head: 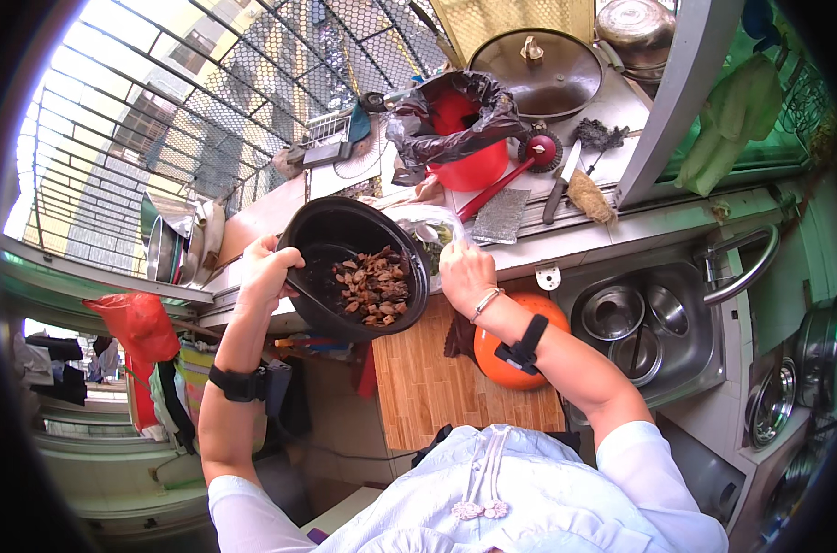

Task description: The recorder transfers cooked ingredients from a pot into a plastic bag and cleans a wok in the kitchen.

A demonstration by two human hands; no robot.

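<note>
My left hand (270, 269) grips the rim of a black pot (315, 238), tilted towards the right. Brown, dried-looking pieces of food (373, 287) lie gathered at the pot's lower right side. My right hand (468, 273) pinches the edge of a clear plastic bag (436, 216), just right of the pot. Something leafy and green shows through the bag. Part of the bag is hidden behind the pot, so I cannot tell whether the two touch.
A red bin (470, 169) with a black liner stands on the ledge. Near it lie a plunger (498, 190), a knife (560, 186) and a large glass lid (536, 72). Below are a wooden board (418, 373), an orange bowl (522, 332) and a sink (695, 345) holding metal bowls.
</note>
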